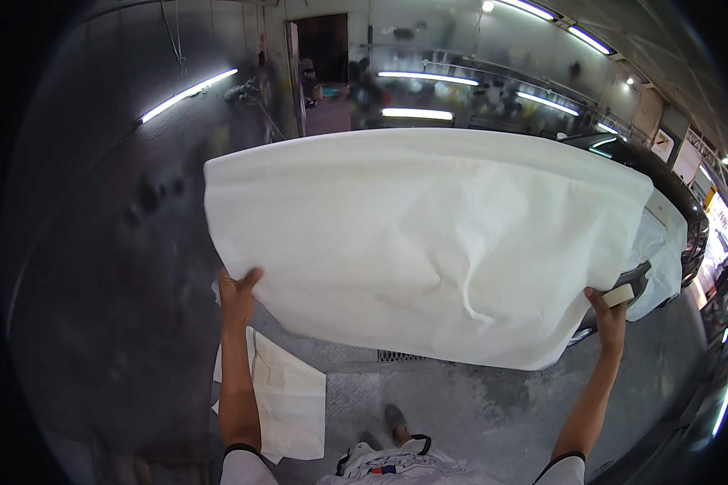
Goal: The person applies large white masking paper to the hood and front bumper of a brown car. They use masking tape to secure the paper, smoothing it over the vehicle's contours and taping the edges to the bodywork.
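both hands are raised and set wide apart, pinching the near edge of a large white sheet (364, 242). the left hand (236, 299) has its thumb over the left corner; the right hand (610, 314) grips the right corner and also holds a small cream block-like thing (619, 296), perhaps a tape roll. the sheet spreads out in front of the person, creased right of its middle, hiding part of a dark car (673, 179); whether it touches the car i cannot tell. a second white sheet (295, 400) lies on the floor (477, 396) below the left hand. the step in hand looks like opening out and positioning the sheet; the next move seems to call for matched hands and even tension.
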A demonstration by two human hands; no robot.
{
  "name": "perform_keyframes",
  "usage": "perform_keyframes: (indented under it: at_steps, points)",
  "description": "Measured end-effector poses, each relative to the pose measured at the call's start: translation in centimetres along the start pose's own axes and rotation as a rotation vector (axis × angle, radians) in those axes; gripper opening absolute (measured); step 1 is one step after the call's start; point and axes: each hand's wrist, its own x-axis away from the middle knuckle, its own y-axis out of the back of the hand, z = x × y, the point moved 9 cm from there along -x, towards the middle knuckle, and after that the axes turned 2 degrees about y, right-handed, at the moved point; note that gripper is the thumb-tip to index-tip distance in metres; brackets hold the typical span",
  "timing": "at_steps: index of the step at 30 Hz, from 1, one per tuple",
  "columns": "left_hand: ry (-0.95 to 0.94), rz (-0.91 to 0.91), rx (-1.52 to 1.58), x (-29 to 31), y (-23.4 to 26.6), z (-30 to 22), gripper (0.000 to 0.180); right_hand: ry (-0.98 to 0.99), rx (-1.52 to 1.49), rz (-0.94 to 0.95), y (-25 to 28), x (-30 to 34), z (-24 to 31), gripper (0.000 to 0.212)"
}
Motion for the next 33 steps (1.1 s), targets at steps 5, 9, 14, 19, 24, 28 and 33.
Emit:
perform_keyframes:
  at_steps: [5, 9, 14, 19, 24, 28, 33]
  points:
    - [-0.003, 0.163, -0.525, 1.7, -3.1, 4.6, 0.042, 0.076, 0.044, -0.087, 2.4, 0.3, -0.5, 0.029]
    - [0.098, 0.106, -0.293, -1.2, 1.1, 4.9, 0.03, 0.085, 0.073, -0.09, 1.2, 1.7, 1.2, 0.033]
    - [-0.167, 0.082, -0.107, -4.7, 3.6, 0.6, 0.024, 0.138, -0.029, -0.136, 5.1, 1.4, -0.2, 0.032]
    - [-0.401, 0.617, 0.173, -6.1, -0.6, -5.3, 0.025, 0.441, -0.687, 0.288, 3.4, 1.3, 0.0, 0.027]
    - [-0.542, 0.652, 0.145, -7.4, 1.1, -6.8, 0.027, 0.426, -0.913, 0.493, 1.5, -0.1, 2.2, 0.028]
    - [-0.438, 0.58, 0.232, -6.9, -0.6, -6.6, 0.023, 0.364, -0.934, 0.542, 1.8, -1.2, 2.1, 0.029]
    - [-0.163, 0.447, -0.011, -5.4, -0.3, -9.4, 0.019, 0.29, -0.952, 0.596, 2.2, -2.9, 1.3, 0.03]
